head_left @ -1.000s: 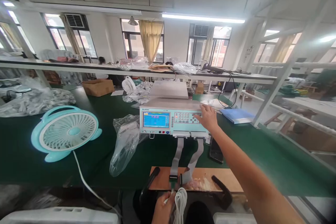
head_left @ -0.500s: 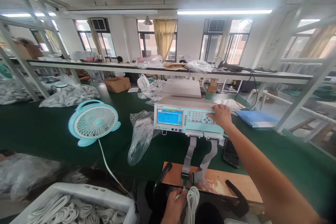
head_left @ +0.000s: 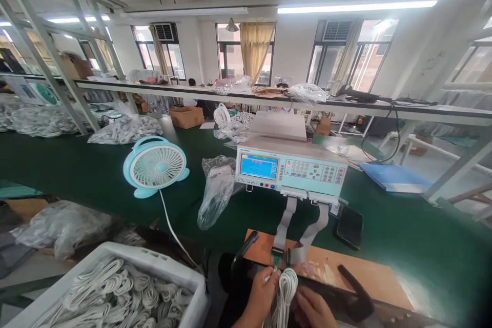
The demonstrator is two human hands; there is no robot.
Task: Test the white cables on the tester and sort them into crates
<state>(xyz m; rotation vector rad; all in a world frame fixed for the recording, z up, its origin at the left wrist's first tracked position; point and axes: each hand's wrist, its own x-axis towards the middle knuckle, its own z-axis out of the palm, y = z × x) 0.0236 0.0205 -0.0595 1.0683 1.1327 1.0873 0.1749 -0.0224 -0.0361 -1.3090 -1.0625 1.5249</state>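
My left hand point(head_left: 262, 292) pinches a white cable connector, which meets a small green circuit board point(head_left: 275, 260) at the end of a grey ribbon cable point(head_left: 284, 223). A looped bundle of white cable point(head_left: 286, 292) hangs between my hands. Just right of the bundle is my right hand point(head_left: 313, 307), its fingers curled near the cable; whether it grips anything is hidden. Two ribbon cables run down from the front of a light-blue tester point(head_left: 292, 166) with a lit blue screen. A wooden board point(head_left: 326, 269) lies at the bench edge.
A white crate point(head_left: 200, 287) of bundled cables stands at the lower left. On the green bench are a blue fan point(head_left: 157, 166), a plastic bag point(head_left: 217, 195), a black phone point(head_left: 349, 226) and a blue folder point(head_left: 395, 177). A shelf point(head_left: 230, 96) crosses behind.
My right hand has left the tester's button panel and come down beside the cable bundle. The screen content differs. The view has shifted slightly left. My left hand keeps its hold.
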